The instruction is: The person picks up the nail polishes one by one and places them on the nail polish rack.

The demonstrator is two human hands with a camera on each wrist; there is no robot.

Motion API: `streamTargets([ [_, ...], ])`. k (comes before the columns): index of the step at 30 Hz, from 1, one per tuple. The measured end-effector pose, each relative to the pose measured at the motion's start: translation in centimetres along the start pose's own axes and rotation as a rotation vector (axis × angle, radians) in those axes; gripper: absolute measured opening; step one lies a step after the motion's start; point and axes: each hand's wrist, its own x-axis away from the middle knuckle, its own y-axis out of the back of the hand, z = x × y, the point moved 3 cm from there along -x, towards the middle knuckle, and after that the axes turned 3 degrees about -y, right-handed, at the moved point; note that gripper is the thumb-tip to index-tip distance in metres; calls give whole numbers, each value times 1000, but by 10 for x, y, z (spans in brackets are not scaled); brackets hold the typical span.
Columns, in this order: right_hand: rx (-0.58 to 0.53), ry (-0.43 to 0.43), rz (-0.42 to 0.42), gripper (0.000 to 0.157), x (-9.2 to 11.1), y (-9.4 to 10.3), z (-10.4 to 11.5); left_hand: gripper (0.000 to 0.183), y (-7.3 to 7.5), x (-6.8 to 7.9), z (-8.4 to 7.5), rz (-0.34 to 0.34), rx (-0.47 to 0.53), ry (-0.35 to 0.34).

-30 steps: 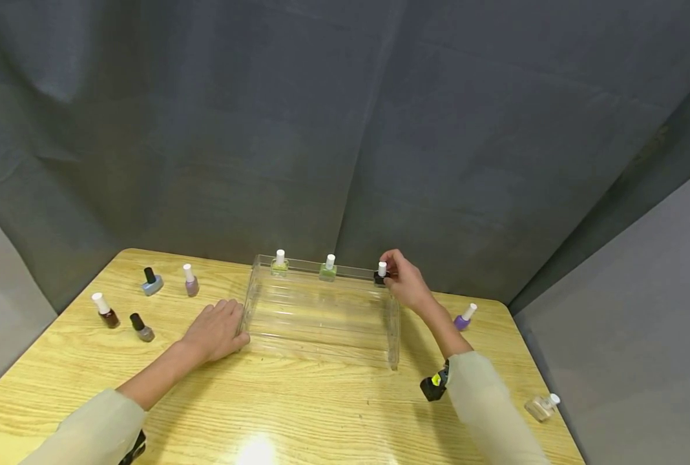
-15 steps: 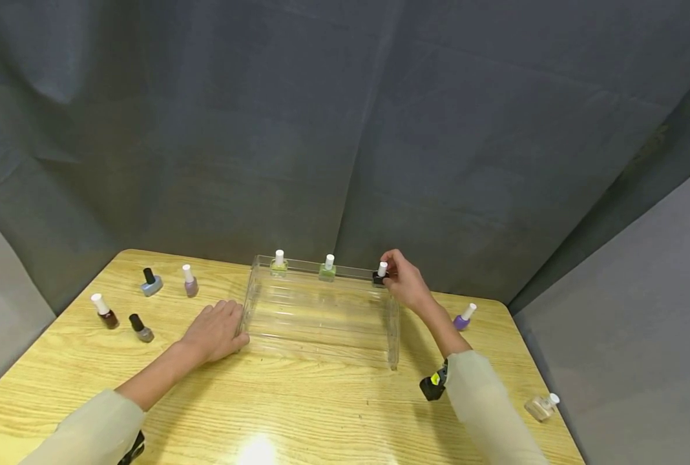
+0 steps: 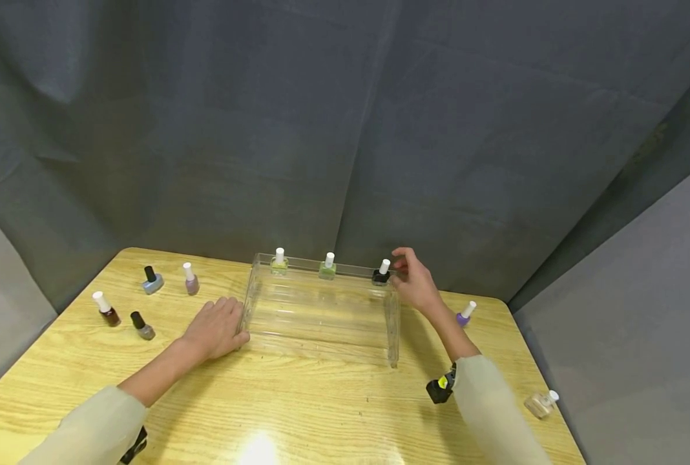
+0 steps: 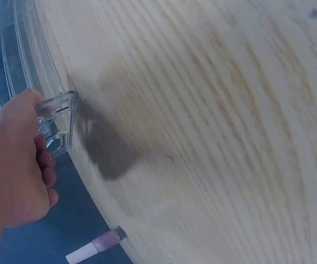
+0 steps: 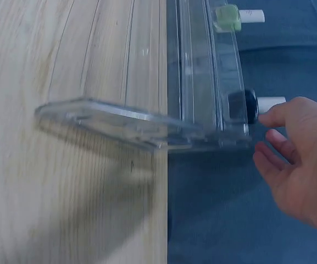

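A clear plastic stepped rack (image 3: 316, 316) stands on the table. My left hand (image 3: 214, 328) holds its left end, thumb at the front edge and fingers along the outer side. On the top tier, a yellow-green nail polish bottle (image 3: 279, 263), a green nail polish bottle (image 3: 327, 267) and a black nail polish bottle (image 3: 381, 274) stand upright in a row, all with white caps. My right hand (image 3: 417, 281) is just right of the black bottle, its fingers apart and loosely bent with nothing between them. In the right wrist view its fingertips are close to the white cap (image 5: 271, 104).
Left of the rack stand a pale blue bottle (image 3: 152, 283), a mauve bottle (image 3: 191, 283), a dark red bottle (image 3: 109, 313) and a grey bottle (image 3: 144, 328). To the right are a purple bottle (image 3: 464, 316) and a beige bottle (image 3: 539, 405). A dark curtain (image 3: 345, 129) hangs behind the table.
My right hand has let go of the black nail polish bottle and moved slightly right, its fingers spreading. The bottle stays on the top tier. My left hand has kept its place.
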Motion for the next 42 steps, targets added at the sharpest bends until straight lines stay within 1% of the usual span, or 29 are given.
streamTargets([
  [4, -4, -23, -39, 49, 9, 12, -13, 33, 2, -1, -1, -5, -7, -1],
  [8, 1, -49, -63, 43, 23, 22, -27, 33, 3, 0, -2, -14, -5, 0],
  [11, 2, -62, -96, 40, 35, 29, -39, 32, 4, 1, -3, -22, -6, -1],
  [14, -7, -67, -144, 38, 47, 35, -49, 32, 3, 1, -2, -24, -13, -1],
  [18, -27, -84, -239, 37, 61, 44, -62, 34, 2, 1, -1, -23, -25, 2],
  [23, -35, -158, -368, 39, 76, 53, -80, 35, 1, 0, -1, -52, -30, -8],
  [26, -49, -222, -425, 42, 84, 55, -92, 34, 1, 0, -1, -58, -25, -10],
  [29, -67, -277, -466, 45, 91, 55, -102, 34, 0, -1, -1, -46, -21, -2],
  [35, -114, -326, -514, 52, 96, 53, -115, 33, -1, 0, 0, -23, -13, 16],
  [42, -114, -381, -496, 56, 94, 44, -130, 31, -1, 0, -1, -22, -2, 13],
])
